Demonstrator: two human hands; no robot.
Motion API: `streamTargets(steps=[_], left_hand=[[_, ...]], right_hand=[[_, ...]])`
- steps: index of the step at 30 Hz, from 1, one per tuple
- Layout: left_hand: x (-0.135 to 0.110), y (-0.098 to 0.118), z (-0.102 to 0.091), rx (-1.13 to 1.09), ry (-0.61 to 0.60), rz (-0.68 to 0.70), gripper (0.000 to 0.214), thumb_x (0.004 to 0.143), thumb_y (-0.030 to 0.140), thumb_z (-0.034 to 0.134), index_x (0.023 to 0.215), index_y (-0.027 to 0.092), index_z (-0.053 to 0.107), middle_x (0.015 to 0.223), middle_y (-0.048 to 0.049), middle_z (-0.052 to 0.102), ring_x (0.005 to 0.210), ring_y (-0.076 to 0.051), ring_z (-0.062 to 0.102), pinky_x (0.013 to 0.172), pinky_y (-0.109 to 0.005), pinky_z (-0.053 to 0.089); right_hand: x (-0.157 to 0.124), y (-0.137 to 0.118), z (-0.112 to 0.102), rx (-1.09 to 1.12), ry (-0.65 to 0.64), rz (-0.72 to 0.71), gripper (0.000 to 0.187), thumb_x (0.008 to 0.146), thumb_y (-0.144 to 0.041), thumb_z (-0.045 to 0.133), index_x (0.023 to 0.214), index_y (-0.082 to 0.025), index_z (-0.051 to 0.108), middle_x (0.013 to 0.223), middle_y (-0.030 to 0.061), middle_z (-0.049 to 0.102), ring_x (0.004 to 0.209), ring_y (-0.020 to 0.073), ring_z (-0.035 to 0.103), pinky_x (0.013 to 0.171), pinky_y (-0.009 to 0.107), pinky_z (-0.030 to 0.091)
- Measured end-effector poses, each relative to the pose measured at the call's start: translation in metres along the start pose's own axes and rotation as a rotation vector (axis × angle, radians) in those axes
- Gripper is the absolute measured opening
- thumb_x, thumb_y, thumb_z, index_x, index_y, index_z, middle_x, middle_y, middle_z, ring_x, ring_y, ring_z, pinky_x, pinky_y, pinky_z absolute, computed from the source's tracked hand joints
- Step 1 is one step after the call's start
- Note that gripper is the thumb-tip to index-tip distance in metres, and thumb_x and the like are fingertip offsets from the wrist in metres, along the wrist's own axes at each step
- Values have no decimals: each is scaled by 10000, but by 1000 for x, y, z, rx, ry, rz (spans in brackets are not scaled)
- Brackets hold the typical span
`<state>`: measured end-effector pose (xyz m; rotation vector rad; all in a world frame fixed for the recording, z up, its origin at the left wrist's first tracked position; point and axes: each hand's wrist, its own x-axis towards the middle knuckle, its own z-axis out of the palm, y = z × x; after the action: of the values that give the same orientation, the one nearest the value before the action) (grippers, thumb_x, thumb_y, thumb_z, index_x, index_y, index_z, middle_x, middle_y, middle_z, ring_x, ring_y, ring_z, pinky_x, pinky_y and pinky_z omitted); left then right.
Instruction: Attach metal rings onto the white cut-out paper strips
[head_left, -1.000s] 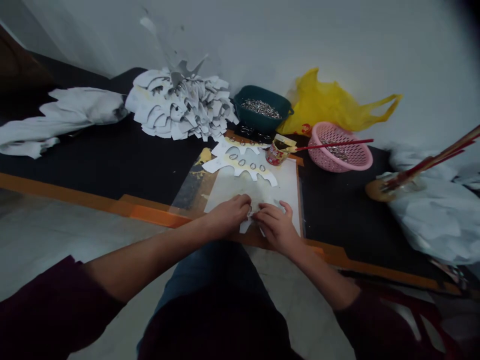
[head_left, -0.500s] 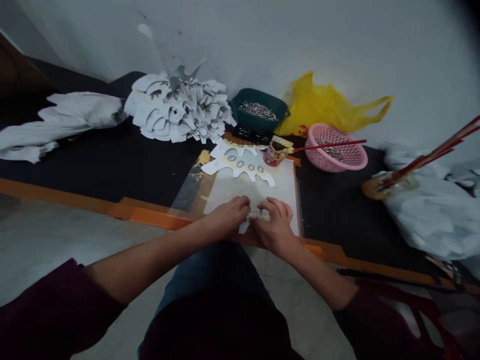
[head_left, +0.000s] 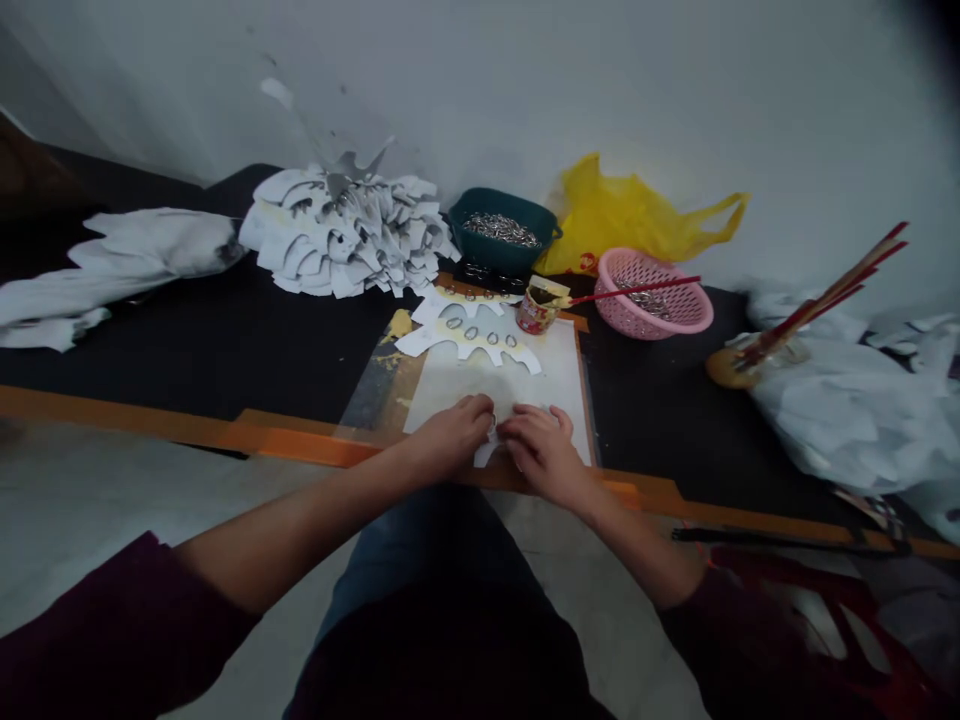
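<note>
My left hand (head_left: 459, 432) is closed, its fingertips pinched on the near white cut-out piece (head_left: 484, 456), close to a small metal ring (head_left: 493, 424). My right hand (head_left: 546, 448) bends over the same piece from the right, fingers closed down on it and hiding much of it. Both hands work on a white sheet (head_left: 442, 385) at the table's front edge. Beyond them lies a scalloped white piece (head_left: 465, 345) bearing several metal rings along a yellowish glue band. Behind it is another such piece, partly covered.
An open glue tin (head_left: 534, 318) with a red stick (head_left: 637, 290) stands behind the sheet. A green basin (head_left: 491, 250) and pink basket (head_left: 652, 322) hold metal rings. Around are stacked white cut-outs (head_left: 345, 240), a yellow bag (head_left: 637, 225) and white bags (head_left: 832, 400).
My right fingers have come down over the near piece, covering a ring that showed there before. My left hand stays nearly in place. The camera view has shifted slightly.
</note>
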<state>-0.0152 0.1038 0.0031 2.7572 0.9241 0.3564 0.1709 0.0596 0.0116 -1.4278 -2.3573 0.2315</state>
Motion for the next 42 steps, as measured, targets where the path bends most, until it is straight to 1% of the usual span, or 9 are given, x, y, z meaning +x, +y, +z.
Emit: streamTargets(steps=[7, 12, 17, 22, 27, 31, 35, 39, 42], left_hand=[[-1, 1, 0, 22, 5, 43, 163, 794, 107, 445, 931, 80, 529, 1045, -145, 502, 958, -220, 494, 819, -335, 464], [-5, 2, 0, 42, 29, 92, 191, 768, 102, 472, 952, 75, 519, 1047, -153, 504, 1005, -230, 488, 855, -336, 454], [-11, 1, 0, 39, 51, 114, 207, 783, 123, 459, 979, 86, 512, 1098, -159, 505, 1051, -227, 493, 881, -331, 456], [-17, 2, -4, 76, 64, 127, 184, 779, 82, 443, 932, 101, 544, 1187, -165, 477, 1151, -237, 444, 948, -343, 426], [-24, 3, -13, 169, 144, 129, 112, 790, 122, 479, 856, 129, 570, 1213, -163, 442, 1209, -301, 358, 952, -428, 416], [-45, 19, -14, 146, 323, -5, 214, 792, 130, 493, 988, 200, 539, 1191, -121, 439, 1155, -302, 392, 908, -480, 430], [-66, 51, -2, -231, 650, -398, 187, 801, 192, 516, 983, 225, 489, 1045, -98, 484, 1023, -250, 481, 870, -476, 450], [-53, 73, 4, -994, 670, -671, 265, 786, 315, 551, 1006, 185, 482, 952, -70, 594, 870, -192, 585, 770, -375, 505], [-31, 71, -1, -1409, 733, -752, 299, 762, 335, 588, 1003, 162, 555, 1013, -78, 636, 1005, -200, 576, 919, -345, 424]], right_hand=[[-11, -3, 16, -164, 93, -134, 228, 826, -154, 505, 1005, -250, 608, 1017, 25, 638, 1183, 228, 434, 1015, 466, 130], [-12, -5, 16, -261, 50, -199, 229, 804, -103, 504, 984, -212, 595, 1002, 47, 623, 1227, 236, 378, 1023, 473, 124], [-1, -6, 5, -125, 77, -50, 87, 796, -206, 538, 844, -219, 609, 1049, 48, 562, 1162, 237, 408, 977, 460, 219], [18, -6, 12, -68, 138, 157, 250, 774, -273, 565, 1018, -220, 572, 1112, 82, 517, 1068, 231, 446, 878, 406, 310], [33, -10, 19, 74, 42, 223, 149, 720, -219, 610, 865, -209, 581, 954, 43, 589, 997, 228, 481, 836, 397, 322], [40, -7, 10, 257, -5, 287, 75, 723, -186, 593, 780, -195, 544, 748, -10, 615, 778, 166, 557, 747, 334, 382], [45, -5, -7, 635, 84, 400, 97, 713, -194, 578, 758, -186, 492, 709, -21, 579, 654, 116, 544, 615, 240, 419], [44, -22, -23, 928, 75, 397, 143, 687, -215, 598, 761, -189, 479, 710, -31, 536, 651, 103, 514, 592, 216, 413], [40, -37, -29, 969, 6, 376, 126, 694, -206, 596, 763, -186, 492, 719, -33, 519, 670, 97, 496, 613, 211, 405]])
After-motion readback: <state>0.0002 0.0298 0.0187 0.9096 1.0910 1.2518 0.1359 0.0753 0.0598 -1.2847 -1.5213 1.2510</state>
